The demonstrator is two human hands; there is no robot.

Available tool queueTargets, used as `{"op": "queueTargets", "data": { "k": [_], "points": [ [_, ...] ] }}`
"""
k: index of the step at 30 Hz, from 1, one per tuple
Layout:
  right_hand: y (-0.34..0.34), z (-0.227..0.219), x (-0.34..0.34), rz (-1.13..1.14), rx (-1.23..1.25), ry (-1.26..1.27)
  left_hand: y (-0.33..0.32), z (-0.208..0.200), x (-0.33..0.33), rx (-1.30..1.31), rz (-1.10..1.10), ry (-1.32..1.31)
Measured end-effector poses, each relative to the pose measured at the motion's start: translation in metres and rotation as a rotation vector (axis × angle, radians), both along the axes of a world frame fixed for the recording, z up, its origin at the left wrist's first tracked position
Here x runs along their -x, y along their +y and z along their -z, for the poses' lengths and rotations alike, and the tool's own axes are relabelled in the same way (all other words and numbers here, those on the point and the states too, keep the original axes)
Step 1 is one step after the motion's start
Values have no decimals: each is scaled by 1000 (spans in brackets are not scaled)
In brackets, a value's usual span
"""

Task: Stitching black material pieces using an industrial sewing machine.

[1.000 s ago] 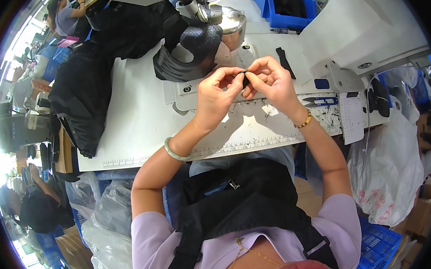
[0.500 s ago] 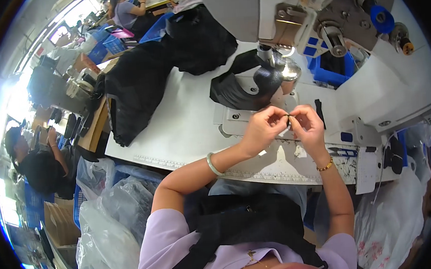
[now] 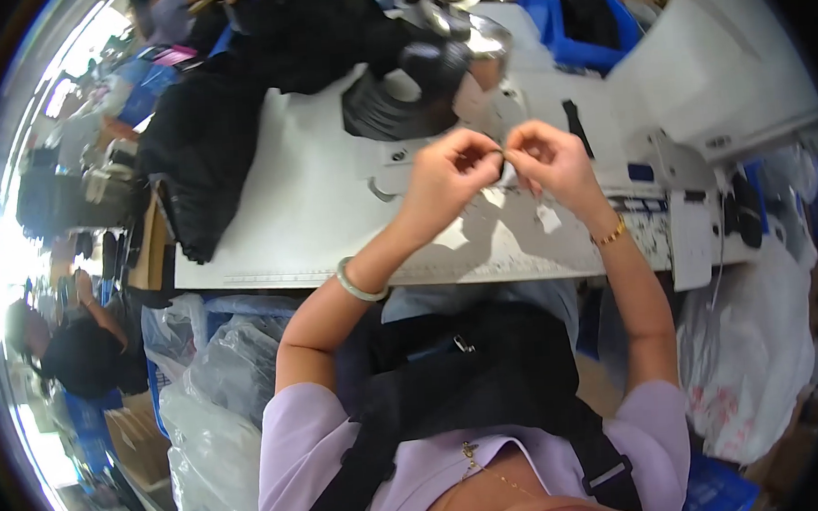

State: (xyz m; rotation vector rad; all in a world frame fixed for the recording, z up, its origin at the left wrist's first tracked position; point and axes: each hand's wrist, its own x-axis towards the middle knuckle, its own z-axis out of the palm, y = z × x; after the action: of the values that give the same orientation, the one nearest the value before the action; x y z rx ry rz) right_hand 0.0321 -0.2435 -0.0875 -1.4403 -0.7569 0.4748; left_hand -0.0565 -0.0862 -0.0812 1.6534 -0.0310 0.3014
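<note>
My left hand (image 3: 449, 176) and my right hand (image 3: 553, 162) meet above the front of the white sewing table (image 3: 312, 196). Both pinch with thumb and forefinger on a small dark piece (image 3: 501, 164), mostly hidden by the fingertips; its kind cannot be made out. Just beyond my left hand, a black fabric piece (image 3: 395, 106) lies curved beside the shiny metal machine part (image 3: 488, 43). A narrow black strip (image 3: 576, 128) rests on the table to the right of my right hand.
A large black cloth heap (image 3: 205, 141) covers the table's left side. At the back right is a blue bin (image 3: 559, 31) with dark contents. Dark scraps and small tools (image 3: 635, 206) lie front right. Clear plastic bags (image 3: 222, 407) hang below left; a co-worker (image 3: 83, 355) sits far left.
The view has tilted downward, so the table and hands sit higher in the picture and the upper machine parts have left it. Both hands keep their pinch at the small dark piece.
</note>
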Motion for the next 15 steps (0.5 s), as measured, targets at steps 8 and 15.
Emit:
{"op": "queueTargets", "data": {
  "k": [8,15],
  "points": [
    [0,1,18,-96,-133,49,-24,3,10,257,-184,-76],
    [-6,-14,22,-96,-159,-213,-17,-6,29,357,-118,-44]
  ]
}}
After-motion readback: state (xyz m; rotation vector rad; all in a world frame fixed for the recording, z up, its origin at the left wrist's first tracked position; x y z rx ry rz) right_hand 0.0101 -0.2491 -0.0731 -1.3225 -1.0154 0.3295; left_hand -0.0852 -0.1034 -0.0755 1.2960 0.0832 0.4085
